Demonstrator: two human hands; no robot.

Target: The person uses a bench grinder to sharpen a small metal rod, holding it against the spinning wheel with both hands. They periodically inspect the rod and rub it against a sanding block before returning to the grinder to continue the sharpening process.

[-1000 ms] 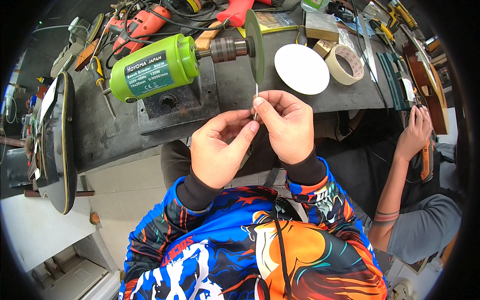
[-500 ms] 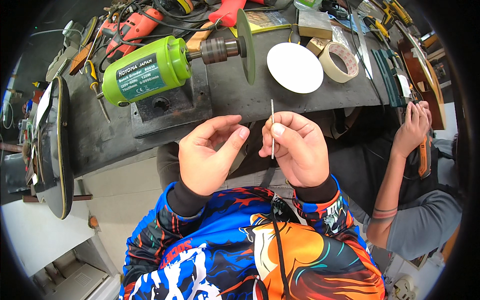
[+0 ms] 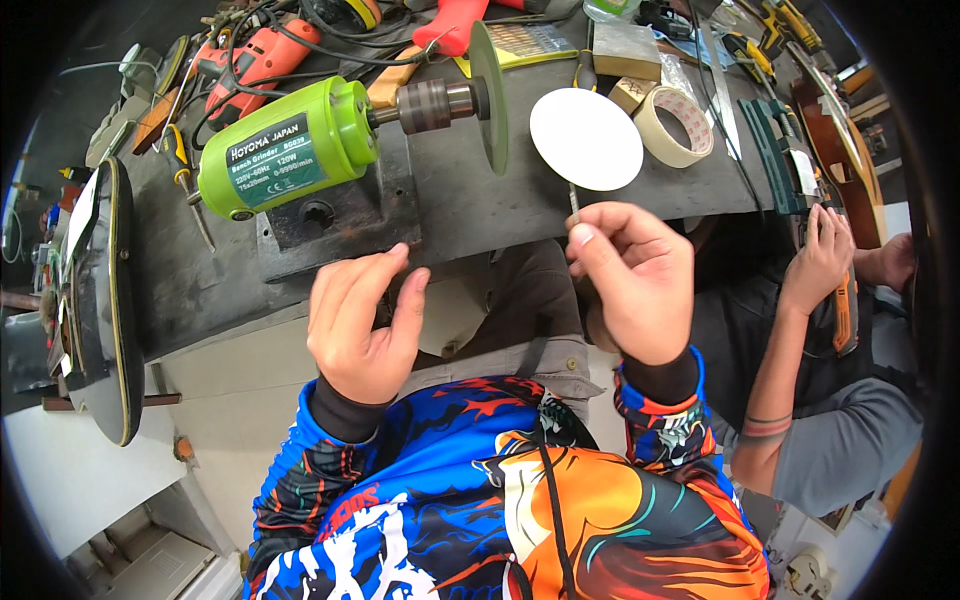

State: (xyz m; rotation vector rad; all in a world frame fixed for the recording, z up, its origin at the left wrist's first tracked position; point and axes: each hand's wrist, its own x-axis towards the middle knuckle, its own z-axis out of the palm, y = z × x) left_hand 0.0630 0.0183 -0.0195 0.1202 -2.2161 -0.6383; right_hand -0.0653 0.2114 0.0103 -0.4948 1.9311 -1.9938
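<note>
A thin metal rod (image 3: 574, 203) is pinched between the thumb and forefinger of my right hand (image 3: 645, 275), its tip pointing up by the lower edge of a round white disc (image 3: 586, 138). My left hand (image 3: 358, 325) is open and empty, thumb apart from its fingers, close to the black base (image 3: 345, 225) of a bench grinder. The green grinder motor (image 3: 290, 148) carries a chuck (image 3: 436, 103) on its right side. A thin greenish disc (image 3: 490, 100) stands edge-on at the chuck's end.
A tape roll (image 3: 680, 126) and a metal block (image 3: 626, 52) lie beyond the white disc. On the left are a screwdriver (image 3: 182, 165) and a red power tool (image 3: 264, 65) with cables. A co-worker's hand (image 3: 820, 260) rests by a dark green case (image 3: 775, 150) on the right.
My right hand has moved right, bringing the rod to the table's edge below the white disc. My left hand has shifted left and slightly down, away from the right one.
</note>
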